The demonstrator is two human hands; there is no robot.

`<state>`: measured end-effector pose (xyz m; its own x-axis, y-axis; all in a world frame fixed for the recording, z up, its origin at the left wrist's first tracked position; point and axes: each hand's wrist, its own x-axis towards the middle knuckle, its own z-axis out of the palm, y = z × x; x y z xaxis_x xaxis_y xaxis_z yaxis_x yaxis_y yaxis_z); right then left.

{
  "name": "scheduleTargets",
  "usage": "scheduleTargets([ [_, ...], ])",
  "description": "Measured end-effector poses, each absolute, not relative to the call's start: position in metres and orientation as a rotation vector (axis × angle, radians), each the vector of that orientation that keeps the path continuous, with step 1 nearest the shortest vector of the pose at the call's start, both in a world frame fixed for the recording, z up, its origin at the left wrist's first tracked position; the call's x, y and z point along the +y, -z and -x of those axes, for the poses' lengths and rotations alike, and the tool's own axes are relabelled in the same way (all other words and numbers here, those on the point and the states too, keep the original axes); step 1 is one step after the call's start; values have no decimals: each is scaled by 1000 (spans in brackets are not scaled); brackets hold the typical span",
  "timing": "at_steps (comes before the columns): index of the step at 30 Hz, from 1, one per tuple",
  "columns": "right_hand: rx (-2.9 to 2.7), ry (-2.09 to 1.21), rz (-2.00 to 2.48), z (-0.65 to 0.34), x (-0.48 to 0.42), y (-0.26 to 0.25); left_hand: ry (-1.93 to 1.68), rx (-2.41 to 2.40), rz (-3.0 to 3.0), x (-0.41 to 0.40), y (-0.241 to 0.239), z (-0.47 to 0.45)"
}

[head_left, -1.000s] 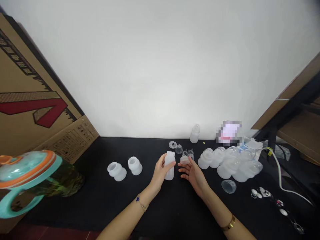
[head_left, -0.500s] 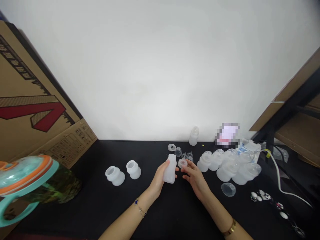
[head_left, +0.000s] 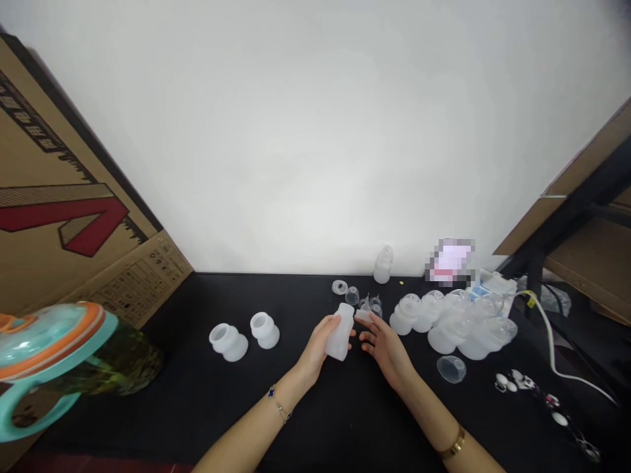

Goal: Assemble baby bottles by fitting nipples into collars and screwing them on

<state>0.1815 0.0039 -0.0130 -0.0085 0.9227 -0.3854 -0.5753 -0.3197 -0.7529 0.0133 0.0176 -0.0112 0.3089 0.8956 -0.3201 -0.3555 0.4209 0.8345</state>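
A frosted white baby bottle (head_left: 340,334) is tilted in my left hand (head_left: 315,348), its open neck pointing up. My right hand (head_left: 387,347) pinches a white collar ring (head_left: 363,316) just right of the bottle's neck. A clear teat seems to rise from that ring, though it overlaps the loose teats (head_left: 375,306) behind. Ring and bottle neck are close but apart. Farther back lie a loose collar ring (head_left: 340,287) and a clear teat (head_left: 351,296). Two open white bottles (head_left: 229,344) rest on the left.
Several bottles with clear domed caps (head_left: 446,332) crowd the right side, with a loose clear cap (head_left: 451,369) before them. One capped bottle (head_left: 382,266) stands by the wall. A large lidded jug (head_left: 93,355), a cardboard box (head_left: 123,282), a white cable (head_left: 549,358) and a beaded strap (head_left: 552,407) flank the black table.
My right hand has turned the collar ring from facing upward at an angle to nearly edge-on. The bottle in my left hand has shifted slightly right and tilts more.
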Motion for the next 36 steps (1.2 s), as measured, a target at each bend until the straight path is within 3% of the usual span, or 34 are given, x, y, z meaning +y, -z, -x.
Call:
scheduleTargets([
  [36,-650,-1505,1091,-178,1,19,-837,893,-846,8,5,-19],
])
